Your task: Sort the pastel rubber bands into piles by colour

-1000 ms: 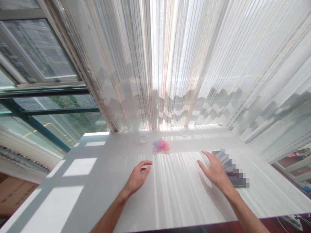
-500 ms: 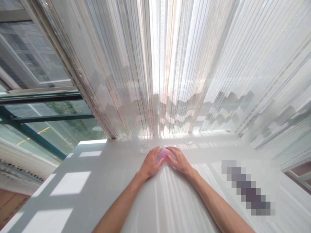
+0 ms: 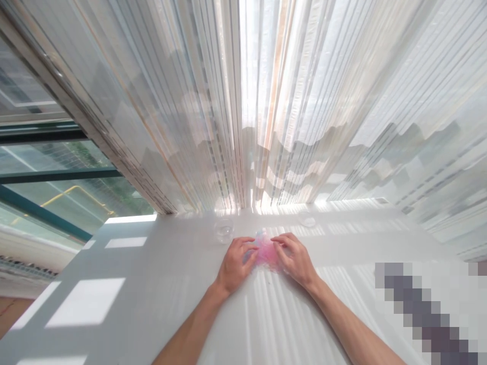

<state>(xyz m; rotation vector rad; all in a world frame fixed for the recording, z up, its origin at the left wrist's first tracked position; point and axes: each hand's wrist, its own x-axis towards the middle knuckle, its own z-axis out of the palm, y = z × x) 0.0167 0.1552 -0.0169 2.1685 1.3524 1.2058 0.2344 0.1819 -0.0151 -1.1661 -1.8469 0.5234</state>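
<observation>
Pink clump [image 3: 268,253] near clear container [image 3: 224,231]

I see a way in over the white table [image 3: 262,322] from the near side of the pink heap [image 3: 267,255]; the left hand [image 3: 235,264] and right hand [image 3: 299,259] wall off its flanks, and behind it, leftward, a see-through cup [image 3: 224,231] stands in the way

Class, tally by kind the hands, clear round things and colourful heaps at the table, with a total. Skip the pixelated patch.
Hands: 2 (left hand, right hand)
Clear round things: 2 (cup, flat disc)
Colourful heap: 1
Total: 5
</observation>
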